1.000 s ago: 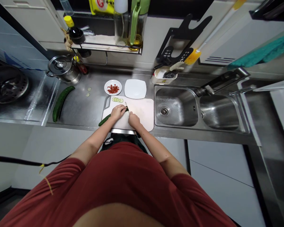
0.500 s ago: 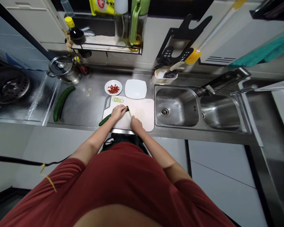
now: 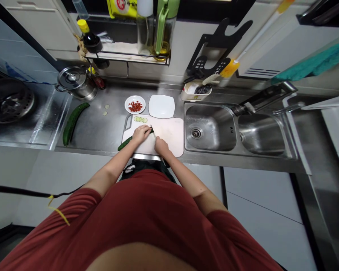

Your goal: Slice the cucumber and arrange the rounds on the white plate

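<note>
Sink (image 3: 214,130) beside cutting board (image 3: 172,131), round plate (image 3: 127,104) and square dish (image 3: 161,107) just behind.

The dark green cucumber (image 3: 124,143) lies aslant on the white cutting board (image 3: 172,133), visible in 2 parts, its near end jutting past the board's left edge. The slim knife (image 3: 154,133) points away from the person, its blade apparently against the far end. Thin, pale green slices (image 3: 140,119) overlap in 1 row near the board's handle.

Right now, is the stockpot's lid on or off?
On: the lid lies across the top of the steel stockpot, covering it.
</note>
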Demonstrator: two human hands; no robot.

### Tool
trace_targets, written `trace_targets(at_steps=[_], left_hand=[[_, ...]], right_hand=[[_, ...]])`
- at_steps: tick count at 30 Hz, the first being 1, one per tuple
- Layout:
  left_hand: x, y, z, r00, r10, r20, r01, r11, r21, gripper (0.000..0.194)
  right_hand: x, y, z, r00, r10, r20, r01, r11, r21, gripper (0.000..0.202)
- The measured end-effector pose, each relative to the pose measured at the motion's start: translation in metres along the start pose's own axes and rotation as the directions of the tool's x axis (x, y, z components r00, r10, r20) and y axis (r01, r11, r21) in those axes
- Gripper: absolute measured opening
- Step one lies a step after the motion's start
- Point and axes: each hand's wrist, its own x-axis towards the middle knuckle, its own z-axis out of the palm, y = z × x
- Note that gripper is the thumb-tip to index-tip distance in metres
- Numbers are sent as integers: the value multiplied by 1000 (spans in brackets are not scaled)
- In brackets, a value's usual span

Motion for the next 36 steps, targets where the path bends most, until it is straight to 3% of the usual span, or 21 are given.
trace_targets(at_steps=[9, 22, 36], left_hand=[[-3, 2, -1, 1000, -1, -13, 2, 1000, 25, 25], [-5, -2, 2, 999, 13, -45, -13, 1000, -12, 26], [-4, 1, -1, 1000, -11, -12, 11, 1000, -23, 25]], right_hand=[[7, -6, -2, 1000, 18, -15, -18, 1000, 3, 28], [-15, -1, 9, 999, 52, -7, -52, 999, -17, 28], [13, -14, -6, 999, 39, -30, -38, 999, 28, 26]])
